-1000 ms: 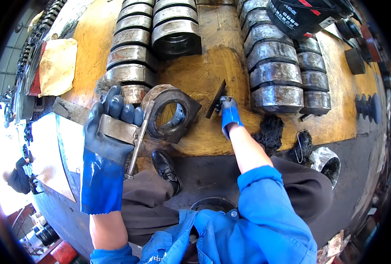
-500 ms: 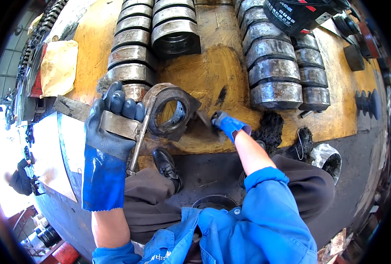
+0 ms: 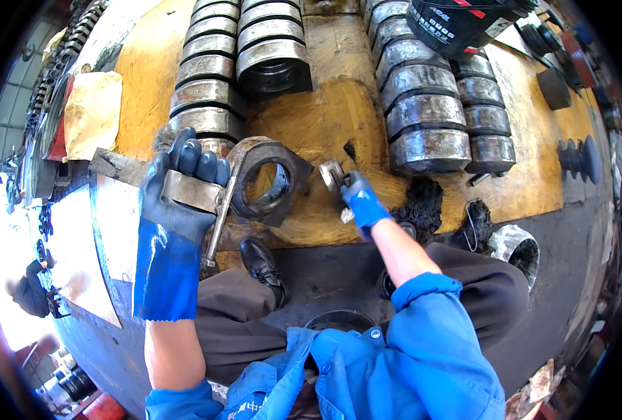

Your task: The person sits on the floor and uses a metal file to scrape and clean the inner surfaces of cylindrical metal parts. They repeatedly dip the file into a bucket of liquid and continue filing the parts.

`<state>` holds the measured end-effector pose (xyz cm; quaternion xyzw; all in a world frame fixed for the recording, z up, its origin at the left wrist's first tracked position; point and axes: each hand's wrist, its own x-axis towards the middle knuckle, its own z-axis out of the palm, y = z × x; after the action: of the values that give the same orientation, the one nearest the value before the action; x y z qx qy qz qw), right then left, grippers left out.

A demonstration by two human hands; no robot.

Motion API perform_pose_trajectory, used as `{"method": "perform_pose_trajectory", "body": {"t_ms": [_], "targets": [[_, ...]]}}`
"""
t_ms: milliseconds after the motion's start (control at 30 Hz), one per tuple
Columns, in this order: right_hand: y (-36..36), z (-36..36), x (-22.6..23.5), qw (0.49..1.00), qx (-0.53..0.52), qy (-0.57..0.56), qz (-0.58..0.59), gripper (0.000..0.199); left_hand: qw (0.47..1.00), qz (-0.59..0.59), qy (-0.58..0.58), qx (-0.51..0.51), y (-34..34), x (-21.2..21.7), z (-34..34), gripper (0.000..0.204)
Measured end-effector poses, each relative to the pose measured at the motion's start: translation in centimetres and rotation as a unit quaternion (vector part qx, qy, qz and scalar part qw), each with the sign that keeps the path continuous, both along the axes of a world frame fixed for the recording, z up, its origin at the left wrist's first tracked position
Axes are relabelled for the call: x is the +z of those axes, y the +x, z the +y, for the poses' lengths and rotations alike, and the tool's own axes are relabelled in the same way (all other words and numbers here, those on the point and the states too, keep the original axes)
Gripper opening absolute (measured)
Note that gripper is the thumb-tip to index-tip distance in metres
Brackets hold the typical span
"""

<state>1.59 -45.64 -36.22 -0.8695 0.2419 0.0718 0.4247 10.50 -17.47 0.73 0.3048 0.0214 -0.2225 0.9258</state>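
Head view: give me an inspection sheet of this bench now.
Surface: yellow-brown greasy bench top.
Job's things: grey steel ring-shaped housing at the bench edge; small flat metal piece.
Clutter: rows of grey steel cylinders; black bucket; clumps of black grease.
Hands: left hand, blue-gloved, grips the housing's flat bar; right hand, blue-gloved, holds the metal piece.
Cables: nothing seen.
Surroundings: chain at the left; dark floor.

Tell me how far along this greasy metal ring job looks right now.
Done: rows of metal rings stand lined up on the yellow bench. In hand: the left hand grips a bar clamped to a square ring housing, while the right hand holds a small brush beside it. Left: that housing isn't yet in the rows.
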Motion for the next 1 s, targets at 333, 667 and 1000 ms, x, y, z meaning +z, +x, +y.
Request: {"method": "perform_pose_trajectory", "body": {"t_ms": [333, 667, 1000], "targets": [[-6.8, 3.5, 4.2, 0.925, -0.019, -0.250, 0.285, 0.028, 1.000, 0.009, -0.006, 0.014, 0.0, -0.3, 1.4, 0.049], [11.6, -1.7, 0.6, 0.957, -0.081, -0.236, 0.146, 0.034, 0.977, 0.102, 0.129, 0.138, -2.0, 3.3, 1.9, 0.043], [24.7, -6.2, 11.1, 0.956, -0.095, -0.270, 0.067, 0.036, 0.985, 0.061, 0.095, 0.133, -1.1, 1.8, 1.9, 0.050]]}}
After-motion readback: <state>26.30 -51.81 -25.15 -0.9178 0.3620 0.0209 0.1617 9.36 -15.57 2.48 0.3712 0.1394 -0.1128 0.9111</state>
